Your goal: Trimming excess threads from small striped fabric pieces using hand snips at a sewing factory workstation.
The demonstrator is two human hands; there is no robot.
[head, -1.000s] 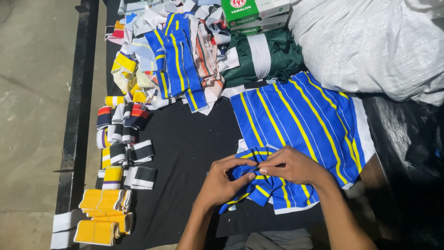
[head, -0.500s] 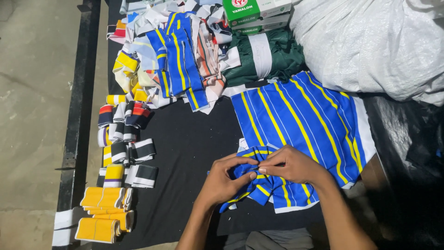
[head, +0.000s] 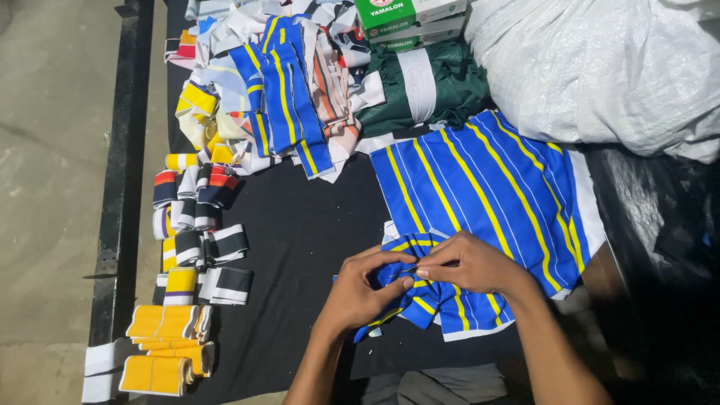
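Black cloth covers the work table (head: pixel 300 247), with bare concrete floor along one side. Both hands meet over a small blue piece with yellow stripes (head: pixel 424 300) near the table's front edge. The left hand (head: pixel 364 289) is closed on its bunched folds; the right hand (head: pixel 469 262) pinches the same piece at the top, fingertips touching the left thumb. Judged thin, soft and light, it will crumple and slide easily; hold best taken at a folded edge. Just beyond the grip lies a larger blue striped panel (head: pixel 480 187), flat. Further out: a green folded bundle (head: pixel 420 90), a mixed fabric heap (head: pixel 277 97), and a white sack (head: pixel 600 67). Well left of the grip, rolled cuff bands (head: pixel 195 247) and yellow bands (head: pixel 161 349) sit in rows.
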